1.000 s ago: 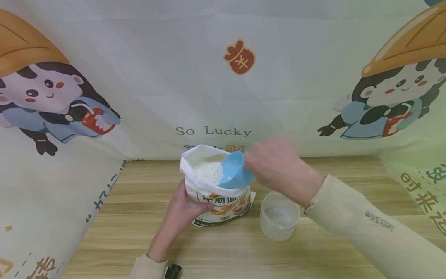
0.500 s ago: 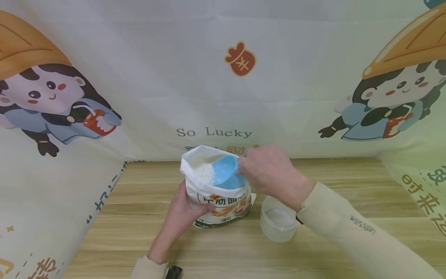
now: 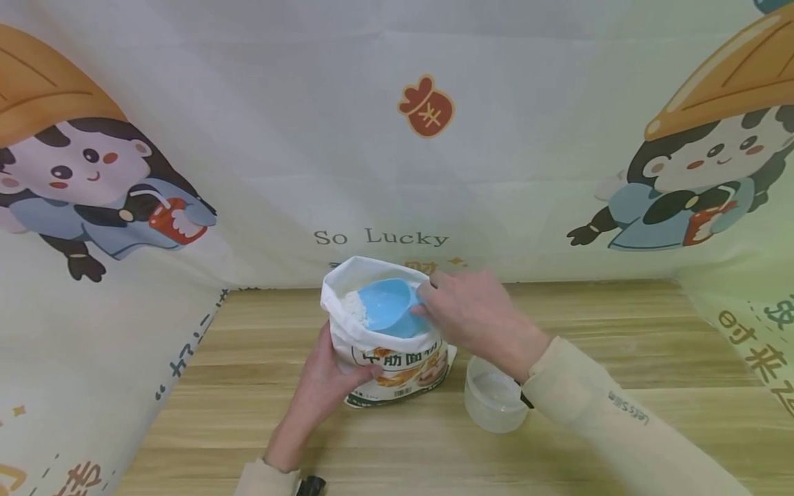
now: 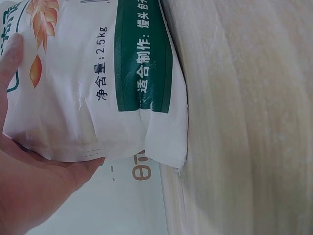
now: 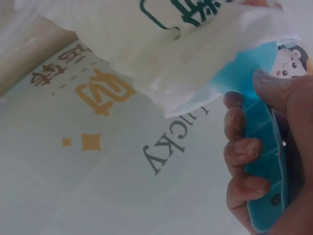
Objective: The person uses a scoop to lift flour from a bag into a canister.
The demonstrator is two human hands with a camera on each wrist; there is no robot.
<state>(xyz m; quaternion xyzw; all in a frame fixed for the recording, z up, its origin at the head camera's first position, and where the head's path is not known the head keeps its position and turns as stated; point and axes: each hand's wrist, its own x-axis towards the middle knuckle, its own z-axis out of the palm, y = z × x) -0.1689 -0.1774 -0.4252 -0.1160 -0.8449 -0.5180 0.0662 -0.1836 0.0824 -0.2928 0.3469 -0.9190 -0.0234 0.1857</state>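
Observation:
An opened white bag of flour (image 3: 397, 375) stands on the wooden table, its green band and 2.5 kg print visible in the left wrist view. My left hand (image 3: 325, 375) grips the bag's left side, thumb across the front. My right hand (image 3: 474, 310) holds a blue scoop (image 3: 387, 306), fingers wrapped round its ribbed handle (image 5: 264, 147) in the right wrist view. The scoop's bowl lies inside the bag's mouth, against the white flour (image 3: 355, 308). How deep the bowl sits in the flour is hard to tell. White powder dusts my right thumb and fingers.
A clear round plastic tub (image 3: 493, 399) stands on the table (image 3: 614, 331) to the right of the bag, partly under my right forearm. A printed cloth (image 3: 298, 138) hangs behind and along both sides.
My right hand has moved left and slightly down, carrying the scoop farther into the bag across the flour. My left hand keeps its hold on the bag.

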